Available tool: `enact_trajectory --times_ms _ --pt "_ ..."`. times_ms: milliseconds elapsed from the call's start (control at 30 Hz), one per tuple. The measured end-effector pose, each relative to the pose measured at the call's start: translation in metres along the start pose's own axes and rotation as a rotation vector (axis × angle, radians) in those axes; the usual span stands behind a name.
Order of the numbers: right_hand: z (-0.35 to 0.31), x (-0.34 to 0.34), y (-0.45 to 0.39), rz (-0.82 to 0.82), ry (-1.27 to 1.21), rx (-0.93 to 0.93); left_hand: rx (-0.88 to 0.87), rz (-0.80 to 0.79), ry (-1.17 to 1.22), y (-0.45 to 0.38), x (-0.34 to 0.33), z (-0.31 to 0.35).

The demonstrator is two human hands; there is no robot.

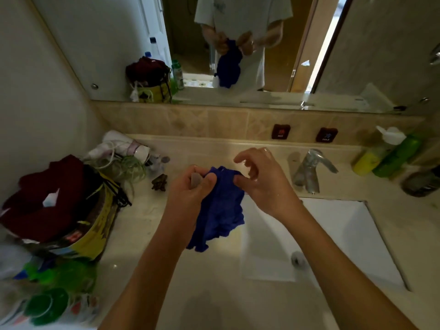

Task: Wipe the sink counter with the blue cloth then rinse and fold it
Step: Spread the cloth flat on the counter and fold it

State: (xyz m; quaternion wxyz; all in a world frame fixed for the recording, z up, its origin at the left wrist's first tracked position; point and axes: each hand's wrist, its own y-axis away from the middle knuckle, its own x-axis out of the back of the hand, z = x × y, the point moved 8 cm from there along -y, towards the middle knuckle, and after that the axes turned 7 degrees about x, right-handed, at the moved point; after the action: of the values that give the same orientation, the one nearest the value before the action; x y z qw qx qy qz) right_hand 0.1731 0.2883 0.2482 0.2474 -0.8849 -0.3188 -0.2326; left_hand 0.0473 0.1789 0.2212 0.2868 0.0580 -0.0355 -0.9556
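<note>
The blue cloth hangs crumpled in the air above the left edge of the white sink basin. My left hand grips its upper left corner between thumb and fingers. My right hand pinches the upper right edge with thumb and forefinger, the other fingers spread. The cloth's lower end dangles over the beige counter. The chrome tap stands behind the basin, to the right of my hands.
A bag with a dark red garment and clutter fill the counter's left side. Green items sit at the near left. Yellow and green bottles stand at the far right. The drain shows in the basin. A mirror hangs above.
</note>
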Motion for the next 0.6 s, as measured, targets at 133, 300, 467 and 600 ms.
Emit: enact_trajectory --times_ms 133,300,467,600 --pt "-0.007 -0.043 0.010 0.003 -0.331 -0.184 0.050 0.001 -0.010 -0.010 0.027 -0.007" --pt "-0.014 -0.073 0.014 0.000 -0.338 -0.243 0.132 -0.030 0.089 -0.011 0.045 -0.020" --pt "-0.016 -0.080 0.019 -0.027 -0.431 -0.227 0.217 -0.066 0.362 0.001 0.067 -0.031" --pt "0.000 -0.084 0.035 0.019 -0.732 -0.345 0.199 0.029 0.284 0.007 0.098 -0.031"
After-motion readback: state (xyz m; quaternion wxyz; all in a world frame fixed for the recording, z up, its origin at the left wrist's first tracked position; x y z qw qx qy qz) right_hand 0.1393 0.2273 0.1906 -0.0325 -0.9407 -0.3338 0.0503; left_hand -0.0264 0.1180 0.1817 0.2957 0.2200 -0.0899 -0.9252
